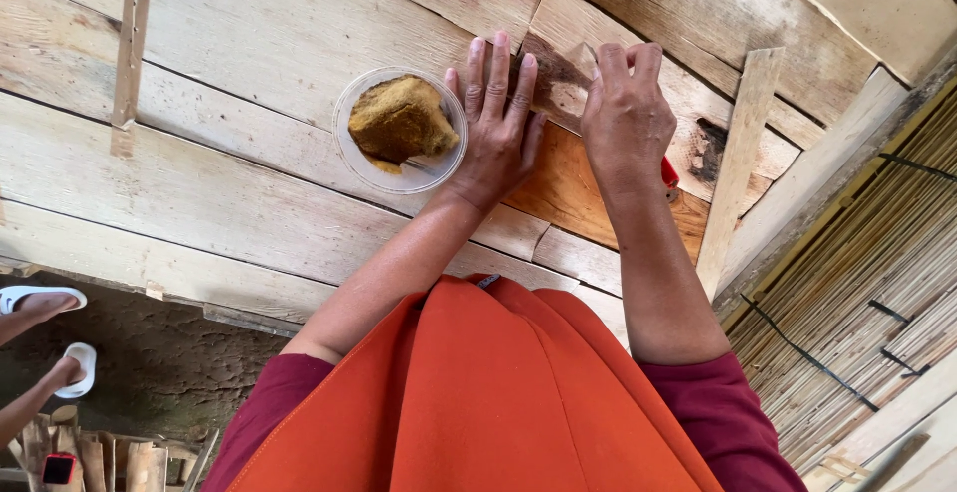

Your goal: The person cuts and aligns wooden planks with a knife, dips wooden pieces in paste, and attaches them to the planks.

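Single head-worn view, looking straight down from close above, over plank floor (pixel 229 203), orange lap filling bottom edge

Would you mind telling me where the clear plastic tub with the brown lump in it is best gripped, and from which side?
Probably best taken at the tub's rim, on its bare far-left edge, coming from the left. It sits upright and open-topped on the plank table. The left hand lies against its right side, and the lump fills the middle, so a rim grip from the left looks clearest.
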